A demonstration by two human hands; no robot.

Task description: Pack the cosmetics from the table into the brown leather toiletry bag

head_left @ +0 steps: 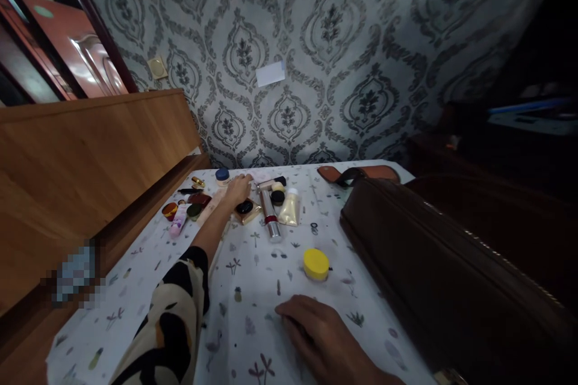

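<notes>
My left hand (237, 190) reaches over a cluster of cosmetics near the table's far side; its fingertips are too small and partly hidden to show a grip. Close by are a jar with a blue lid (222, 175), a compact with a dark round top (245, 207), a silver tube with a red band (270, 216) and a cream squeeze tube (289, 209). My right hand (318, 331) rests on the tablecloth, fingers loosely bent, nothing visible in it. Just beyond it stands a round jar with a yellow lid (316, 263).
Left of my forearm lie a lilac tube (179, 221), a red-and-gold round pot (170, 210) and a dark green lid (194, 210). A large brown leather bag (433, 264) fills the right side. Behind it lies a brown strap (374, 173). A wooden panel (103, 150) borders the left.
</notes>
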